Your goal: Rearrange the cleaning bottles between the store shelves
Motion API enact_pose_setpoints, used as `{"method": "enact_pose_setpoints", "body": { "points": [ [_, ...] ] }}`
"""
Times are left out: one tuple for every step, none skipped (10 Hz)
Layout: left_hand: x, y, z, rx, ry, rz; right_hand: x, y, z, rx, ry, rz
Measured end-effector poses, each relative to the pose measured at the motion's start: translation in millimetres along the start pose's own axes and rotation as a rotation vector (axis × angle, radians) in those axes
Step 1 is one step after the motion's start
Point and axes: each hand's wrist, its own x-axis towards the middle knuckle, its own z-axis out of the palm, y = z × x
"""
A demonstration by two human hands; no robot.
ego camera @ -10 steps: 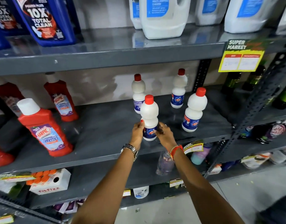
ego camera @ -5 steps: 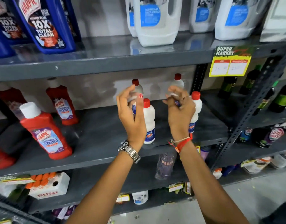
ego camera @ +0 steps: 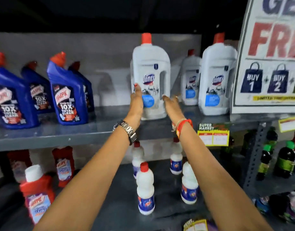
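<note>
Subject: large white Domex jug point(ego camera: 151, 77), red cap, standing upright on upper shelf point(ego camera: 60, 135), approx. centre, well apart from blue Harpic bottles point(ego camera: 68, 95) to its left and two more white jugs point(ego camera: 216, 80) to its right.

Handling, est.: rigid moulded plastic, opaque, so fill level can't be read; likely full and heavy for its size. Smooth walls, prob. slippery. Moulded handle slot on jug's right side is the obvious hold; a second palm under or against the base would steady it. Not fragile, but cap seal could leak if dropped.

Hands: left hand point(ego camera: 137, 100) flat, fingers straight, against jug's left wall. Right hand point(ego camera: 171, 102) open, fingers extended, at lower right near handle slot; contact can't be confirmed (blur). Neither hand closed round anything.

Surroundings: small white bottles point(ego camera: 145, 189) w/ red caps on lower shelf point(ego camera: 168, 212); red Harpic bottles point(ego camera: 36, 194) lower left; promo sign point(ego camera: 268, 64) right.

Risk: one-sided squeeze may slip; use handle.
</note>
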Motion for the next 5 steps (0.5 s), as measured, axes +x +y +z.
{"method": "enact_pose_setpoints", "body": {
  "points": [
    [4.8,5.1,0.9,-0.019,-0.053,0.038,3.6,-1.2,-1.7,0.019,-0.023,0.011],
    [4.0,2.8,-1.8,-0.012,-0.073,0.040,1.6,-2.3,-0.2,0.047,-0.011,0.001],
    [-7.9,12.1,-3.7,-0.034,-0.046,0.004,-9.3,-5.6,-0.3,0.053,-0.009,-0.007],
    [-7.4,5.6,-8.8,-0.027,-0.082,-0.011,-11.0,-6.3,1.7,0.042,0.016,-0.043],
    [-22.0,15.8,-18.7,0.063,-0.091,-0.008,-18.2,-10.7,10.6,-0.065,0.107,-0.089]
  ]
}}
